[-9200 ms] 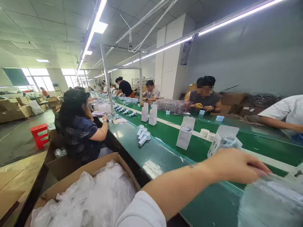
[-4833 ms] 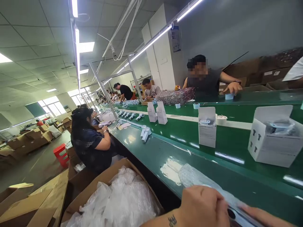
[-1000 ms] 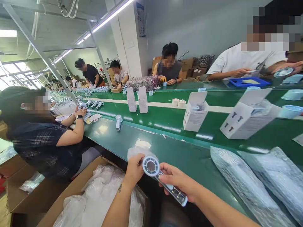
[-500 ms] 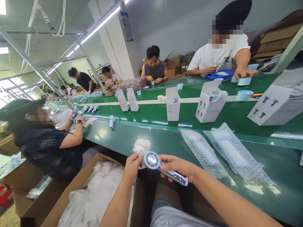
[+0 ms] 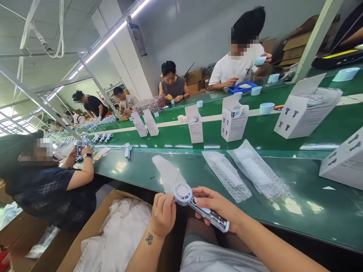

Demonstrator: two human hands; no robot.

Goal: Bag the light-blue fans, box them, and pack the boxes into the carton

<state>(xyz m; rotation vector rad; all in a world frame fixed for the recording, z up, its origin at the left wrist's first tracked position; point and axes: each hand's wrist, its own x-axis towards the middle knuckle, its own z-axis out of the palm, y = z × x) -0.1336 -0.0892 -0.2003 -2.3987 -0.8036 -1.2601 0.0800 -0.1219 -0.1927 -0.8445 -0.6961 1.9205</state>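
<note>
A handheld fan (image 5: 183,193) with a round light-blue head and a dark, glossy handle is held tilted over the bench's front edge. My right hand (image 5: 214,204) wraps round its handle, thumb near the neck. Pinched closed beside the fan head, my left hand (image 5: 163,213) grips a thin translucent plastic bag (image 5: 167,170). The bag stands out beyond the head and seems to cover at least part of it; exactly how far I cannot tell. Two bubble-wrap pouches (image 5: 227,175) lie on the bench to the right.
A cardboard box (image 5: 109,196) of loose plastic bags (image 5: 121,226) stands at my left. White cartons (image 5: 234,122) line the green conveyor, and a light-blue part (image 5: 127,151) stands on the bench. A co-worker (image 5: 53,177) sits at left; others work across the line.
The plastic bag, crumpled in my left hand before, now extends up and away past the fan head. My left hand has turned over beside the head; the view has shifted right.
</note>
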